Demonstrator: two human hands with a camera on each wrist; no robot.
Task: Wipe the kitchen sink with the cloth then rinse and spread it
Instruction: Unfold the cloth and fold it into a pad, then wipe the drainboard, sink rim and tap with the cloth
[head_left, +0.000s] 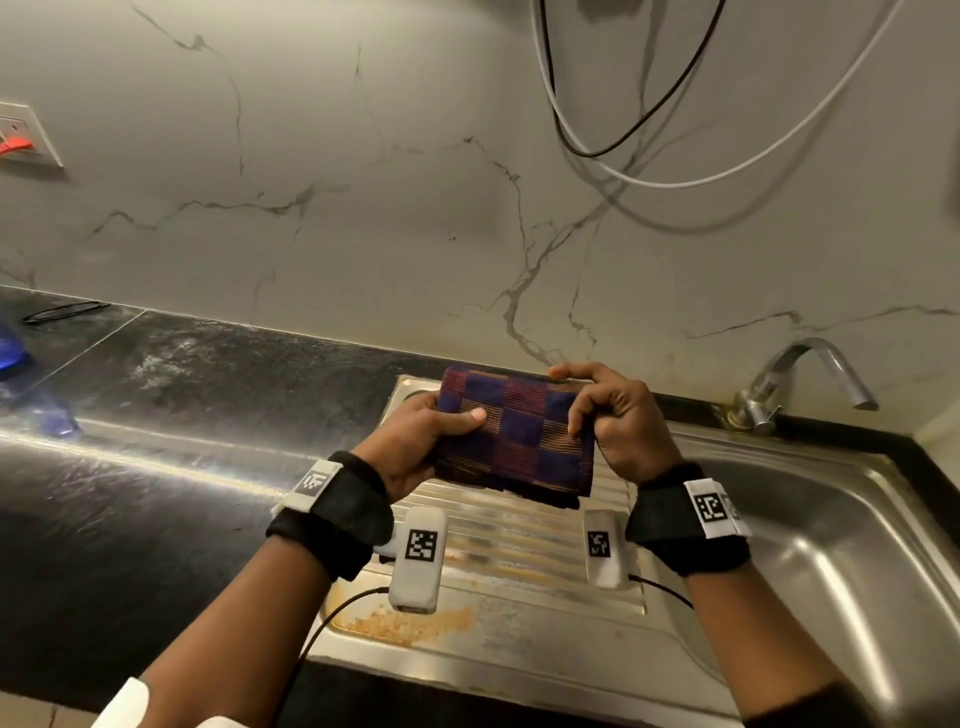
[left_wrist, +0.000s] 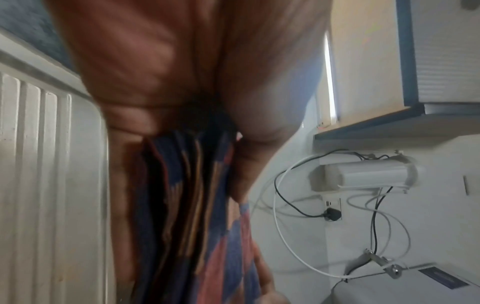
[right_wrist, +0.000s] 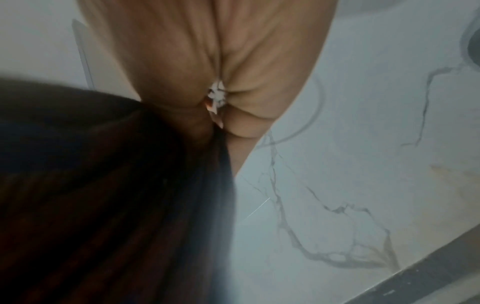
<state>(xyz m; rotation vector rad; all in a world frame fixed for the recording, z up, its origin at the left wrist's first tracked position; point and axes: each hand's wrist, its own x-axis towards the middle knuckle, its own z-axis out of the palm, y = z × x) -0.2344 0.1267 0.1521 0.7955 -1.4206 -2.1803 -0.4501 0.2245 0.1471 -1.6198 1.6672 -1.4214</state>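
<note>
I hold the folded checked cloth (head_left: 511, 434) above the sink's (head_left: 810, 525) ribbed drainer, left hand (head_left: 423, 441) gripping one end, right hand (head_left: 615, 415) pinching the other. Tap (head_left: 800, 382) stands right; cables (head_left: 639, 130) hang overhead; dark bench (head_left: 156, 415) lies left.

The cloth (head_left: 514, 436) is showing a check of dark blue and maroon squares, fine orange lines running through them. The sink (head_left: 810, 525) is gleaming steel grey, its draining board (head_left: 519, 551) wearing rusty orange stains. The counter (head_left: 156, 415) is lying black with pale mottling, and the wall (head_left: 363, 182) is standing off-white with grey marble veins. A black cable (head_left: 649, 109) and a white cable (head_left: 753, 161) are looping across it.
</note>
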